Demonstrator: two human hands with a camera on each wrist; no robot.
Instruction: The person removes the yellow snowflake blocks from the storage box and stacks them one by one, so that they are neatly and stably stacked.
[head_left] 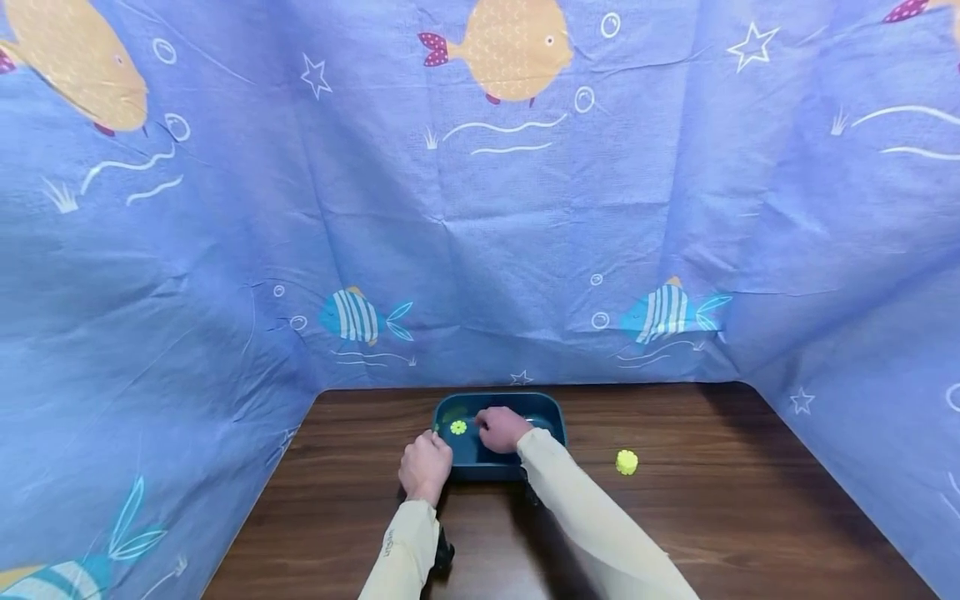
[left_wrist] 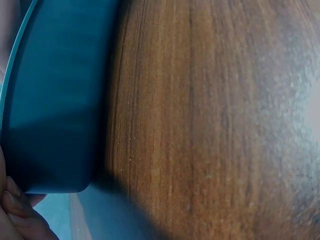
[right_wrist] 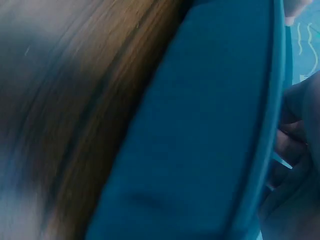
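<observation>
A dark teal rectangular tray (head_left: 468, 473) with raised walls stands on the wooden table. My left hand (head_left: 426, 467) grips its near left corner; in the left wrist view, curled fingers (left_wrist: 22, 212) show at the end of the tray wall (left_wrist: 55, 100). Over the inside of the tray reaches my right hand (head_left: 502, 429), its fingers bent downward. The right wrist view has those fingers (right_wrist: 295, 140) behind the tray's rim (right_wrist: 265, 130), and whether they hold anything is hidden. A small yellow flower-shaped piece (head_left: 458, 427) lies in the tray's left part, left of the right hand.
On the brown wooden table (head_left: 697, 517), a yellow scallop-edged piece (head_left: 627, 462) sits to the right of the tray. Blue cloth (head_left: 510, 250) with printed fish hangs behind the table and along both sides.
</observation>
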